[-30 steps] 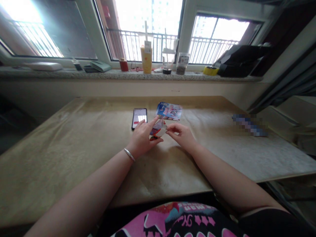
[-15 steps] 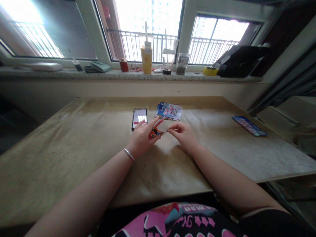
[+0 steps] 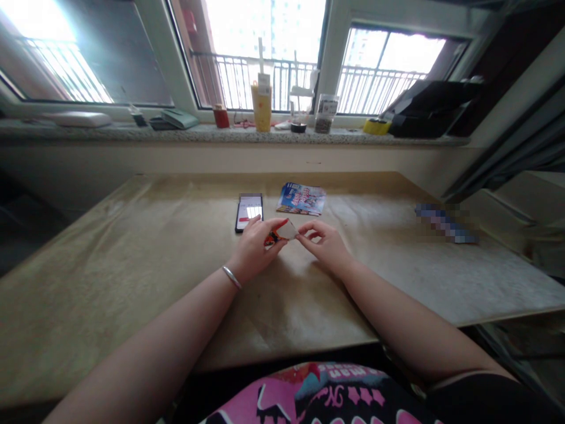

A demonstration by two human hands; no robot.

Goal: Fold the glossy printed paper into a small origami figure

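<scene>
Over the middle of the table, my left hand is closed on a small colourful piece of paper, red, orange and dark, with a pale face showing toward the right. My right hand pinches the pale corner of the same paper with thumb and index finger. Its other fingers are curled. Just behind the left fingers lies a phone with its screen lit. A stack of printed blue and red cards rests beyond both hands. Part of the held paper is hidden by my left fingers.
The table has a tan cover. A blurred bluish flat item lies near its right edge. Along the windowsill stand a yellow cup, a red jar, a clear container and a yellow tape roll.
My left index finger has bent back from its stretched position. The paper has turned so its pale face shows, and my right fingertips have shifted slightly left onto its corner.
</scene>
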